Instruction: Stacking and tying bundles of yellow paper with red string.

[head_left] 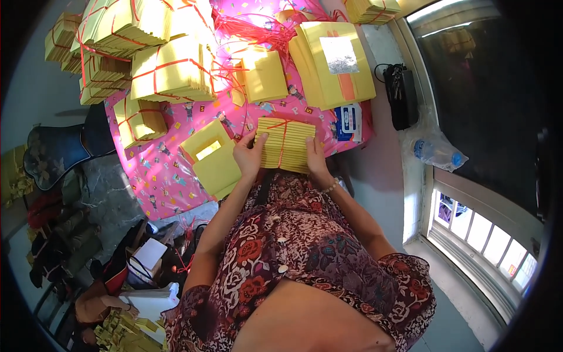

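Note:
Between my two hands is a bundle of yellow envelopes [293, 149], its many folded edges facing up, with a red string crossing over the top and running down its middle. My left hand [249, 155] grips the bundle's left side, thumb on the upper face. On the opposite side my right hand [317, 158] holds it, fingers along the edge. The bundle is at the near edge of a table with a pink patterned cover [170, 190]. Just left of it lie loose yellow envelopes [217, 167], one with a cut-out window.
Tied envelope bundles [170, 70] are piled at the far left. Red strings [258, 32] lie at the back, near a large envelope stack [305, 64]. A blue-and-white box [350, 122] sits at the table's right. A black pouch [402, 97] and plastic bottle [434, 154] rest on the sill.

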`<state>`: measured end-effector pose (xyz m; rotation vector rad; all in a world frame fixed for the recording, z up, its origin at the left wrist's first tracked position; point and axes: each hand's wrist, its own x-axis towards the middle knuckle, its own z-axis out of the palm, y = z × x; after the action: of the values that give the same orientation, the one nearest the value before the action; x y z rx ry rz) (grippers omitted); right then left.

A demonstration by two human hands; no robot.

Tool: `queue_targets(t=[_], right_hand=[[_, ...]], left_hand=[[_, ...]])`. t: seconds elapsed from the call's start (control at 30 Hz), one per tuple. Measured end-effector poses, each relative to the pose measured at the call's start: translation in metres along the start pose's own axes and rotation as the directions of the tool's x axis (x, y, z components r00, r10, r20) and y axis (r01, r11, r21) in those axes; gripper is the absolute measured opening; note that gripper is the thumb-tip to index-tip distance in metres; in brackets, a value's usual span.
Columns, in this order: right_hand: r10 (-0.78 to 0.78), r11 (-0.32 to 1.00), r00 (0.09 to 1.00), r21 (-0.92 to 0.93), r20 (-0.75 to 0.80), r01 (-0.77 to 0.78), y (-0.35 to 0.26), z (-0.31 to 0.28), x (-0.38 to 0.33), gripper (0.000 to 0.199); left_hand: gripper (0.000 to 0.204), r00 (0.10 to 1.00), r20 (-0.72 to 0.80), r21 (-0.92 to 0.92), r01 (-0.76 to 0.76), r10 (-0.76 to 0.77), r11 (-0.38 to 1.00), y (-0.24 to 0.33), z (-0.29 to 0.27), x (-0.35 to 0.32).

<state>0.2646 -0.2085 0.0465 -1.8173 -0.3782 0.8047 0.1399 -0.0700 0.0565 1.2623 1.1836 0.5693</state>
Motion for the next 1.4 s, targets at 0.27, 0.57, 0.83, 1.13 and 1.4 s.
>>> queue_targets(t=[0.27, 0.57, 0.83, 1.13, 1.4], right_hand=[[0.013, 0.991, 0.999, 0.13, 0.05, -0.019, 0.014, 0.0, 0.004, 0.046], [-0.041, 0.977, 0.999, -0.209, -0.003, 0.04, -0.02, -0.003, -0.009, 0.056], [-0.115, 0.993, 0.993, -0.027, 0.013, 0.115, 0.011, -0.003, 0.001, 0.054], [0.073, 0.932, 0.986, 0.342, 0.149, -0.121, 0.002, -0.003, 0.004, 0.048], [0.168, 0.625, 0.927, 0.691, 0.336, -0.364, -0.006, -0.007, 0.013, 0.05]], left_hand=[[0.032, 0.985, 0.063, 0.083, -0.163, 0.158, 0.983, 0.003, -0.001, 0.011], [0.024, 0.995, 0.005, 0.081, -0.102, 0.102, 0.991, -0.011, -0.001, 0.017], [0.028, 0.992, 0.122, -0.023, -0.027, 0.03, 0.999, -0.006, -0.001, 0.018], [0.053, 0.9, 0.427, 0.052, -0.119, 0.086, 0.992, -0.012, -0.017, 0.021], [0.066, 0.758, 0.575, -0.214, 0.503, -0.308, 0.838, 0.043, -0.011, 0.022]])
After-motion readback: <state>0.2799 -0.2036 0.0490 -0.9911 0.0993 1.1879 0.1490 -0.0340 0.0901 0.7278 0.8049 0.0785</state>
